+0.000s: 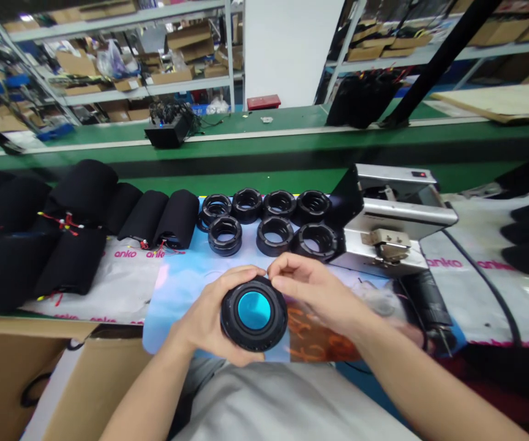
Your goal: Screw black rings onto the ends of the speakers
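Note:
My left hand (218, 315) wraps round a black cylindrical part (232, 327) from its left side. A shiny blue disc (254, 309) sits in the middle of the part's face, which is turned up toward me. At the part's upper right rim, my right hand (303, 285) is closed in a pinch; whatever is between its fingertips is too small to make out. Just beyond my hands, several black rings (274, 236) stand in two rows on a blue printed mat (177, 300).
Black fabric-covered cylinders (179, 217) with red and yellow wire ends lie to the left. A silver metal machine (388, 220) and a black electric tool (427, 303) are on the right. Open cardboard boxes (90, 392) stand at lower left. A black box (168, 131) sits on the green ledge.

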The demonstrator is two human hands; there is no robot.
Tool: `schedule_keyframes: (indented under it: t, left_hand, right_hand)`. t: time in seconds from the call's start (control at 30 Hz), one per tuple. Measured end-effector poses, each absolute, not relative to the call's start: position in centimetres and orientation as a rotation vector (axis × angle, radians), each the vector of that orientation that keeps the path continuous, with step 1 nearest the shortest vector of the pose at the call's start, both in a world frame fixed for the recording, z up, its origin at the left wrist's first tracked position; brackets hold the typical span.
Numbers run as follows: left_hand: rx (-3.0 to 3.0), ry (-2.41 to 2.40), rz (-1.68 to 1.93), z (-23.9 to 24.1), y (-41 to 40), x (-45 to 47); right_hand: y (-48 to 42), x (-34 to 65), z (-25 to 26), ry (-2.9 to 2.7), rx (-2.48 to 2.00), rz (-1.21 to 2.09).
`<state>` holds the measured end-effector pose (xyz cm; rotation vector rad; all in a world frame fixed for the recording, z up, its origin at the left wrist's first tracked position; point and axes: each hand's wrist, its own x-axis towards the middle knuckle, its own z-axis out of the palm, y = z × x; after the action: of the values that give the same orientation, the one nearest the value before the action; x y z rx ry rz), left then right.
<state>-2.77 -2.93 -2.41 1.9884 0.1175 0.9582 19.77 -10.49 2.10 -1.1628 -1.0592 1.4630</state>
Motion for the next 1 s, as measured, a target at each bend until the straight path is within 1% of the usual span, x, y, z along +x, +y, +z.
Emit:
schedule_keyframes:
  t: [0.27, 0.43, 0.6, 0.83, 0.93, 1.0]
  left_hand:
    - [1.988, 0.140, 0.897, -2.3, -2.9, -3.1]
    - [1.907, 0.184, 0.870, -2.3, -3.0, -3.2]
    - [1.744, 0.304, 0.817, -1.5, -4.0, -3.3]
    - [1.646, 0.520, 0.696, 0.5, -5.7, -3.9]
    - [1.637, 0.593, 0.721, 0.5, -6.2, -4.0]
    - [1.643, 0.621, 0.761, 0.4, -6.4, -3.9]
  right_hand:
    - [-13.7, 17.3, -0.7, -0.972, -1.133, 1.065]
    - [-16.1, 16.7, -1.4, -1.177, -1.072, 0.899]
    - [-17.0, 15.1, -1.9, -1.351, -1.188, 0.677]
    - [-17.1, 13.4, -2.2, -1.203, -1.139, 0.789]
    - [-17.4, 13.3, -2.3, -1.209, -1.136, 0.848]
    - [-17.3, 13.4, -2.7, -1.262, -1.135, 0.824]
